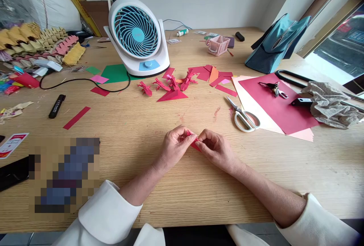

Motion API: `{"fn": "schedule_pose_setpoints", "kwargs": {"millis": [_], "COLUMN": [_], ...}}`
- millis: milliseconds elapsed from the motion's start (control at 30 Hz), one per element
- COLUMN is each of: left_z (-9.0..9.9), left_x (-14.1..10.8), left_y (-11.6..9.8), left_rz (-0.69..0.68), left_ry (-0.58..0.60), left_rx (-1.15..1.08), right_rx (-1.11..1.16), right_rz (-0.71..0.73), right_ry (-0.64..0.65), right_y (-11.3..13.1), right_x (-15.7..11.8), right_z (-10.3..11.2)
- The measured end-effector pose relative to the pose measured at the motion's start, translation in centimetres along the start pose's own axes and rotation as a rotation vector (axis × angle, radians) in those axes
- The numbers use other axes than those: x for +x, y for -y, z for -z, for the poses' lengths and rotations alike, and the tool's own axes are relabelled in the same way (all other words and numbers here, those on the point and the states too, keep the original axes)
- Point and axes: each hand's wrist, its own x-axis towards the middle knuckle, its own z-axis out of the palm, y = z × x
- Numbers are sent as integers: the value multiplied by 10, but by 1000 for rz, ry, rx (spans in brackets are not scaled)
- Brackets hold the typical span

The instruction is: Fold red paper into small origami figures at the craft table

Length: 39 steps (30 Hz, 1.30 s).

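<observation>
Between my two hands is a small folded piece of red paper [195,145], largely covered by the fingers. My left hand [178,144] pinches its upper left side with thumb and forefinger. From the other side, my right hand [217,149] grips it, fingertips almost meeting those of the left. Beyond the hands, several small red folded paper figures [172,82] stand in a group, with a flat folded red triangle [173,95] in front of them. White-handled scissors [244,117] lie partly open to the right.
A white and blue fan [138,35] stands at the back. Red paper strips [76,118] and a black marker [57,106] lie left. Red sheets [278,101], a crumpled grey cloth [332,105] and a teal bag [277,44] are right. A pink basket [218,45] sits farther back.
</observation>
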Motion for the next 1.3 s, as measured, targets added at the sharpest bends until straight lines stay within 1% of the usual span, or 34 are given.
{"fn": "schedule_pose_setpoints", "kwargs": {"millis": [133, 233, 367, 500, 633, 733, 800, 867, 967, 1067, 1167, 1300], "left_z": [-1, 1, 3, 5, 7, 9, 10, 12, 14, 13, 13, 16], "left_x": [0, 0, 1, 2, 2, 2, 2, 3, 4, 5, 5, 6], "left_y": [0, 2, 3, 3, 4, 3, 2, 1, 2, 5, 7, 6], "left_rz": [-41, -23, 45, 109, 114, 144, 151, 119, 59, 35, 29, 49], "left_ry": [-66, -98, -78, -60, -70, -80, -69, -48, 38, 115, 119, 136], "left_rx": [12, -42, -146, -244, -199, -219, -225, -184, -86, -6, 42, 36], "right_rx": [-9, -6, 39, 72, 64, 78, 66, 54, 70, 75, 117, 184], "right_rz": [3, -23, -61, -57, -55, -62, -75, -89, -96, -101, -118, -105], "right_ry": [10, 22, 44, 64, 82, 87, 88, 87, 86, 97, 115, 124], "right_y": [-2, -3, -4, -4, -3, -4, -4, -5, -5, -4, -5, -6], "right_x": [0, 0, 1, 1, 1, 1, 1, 1, 1, 2, 3, 3], "right_z": [1, 2, 3, 4, 5, 6, 6, 6, 6, 6, 8, 9]}}
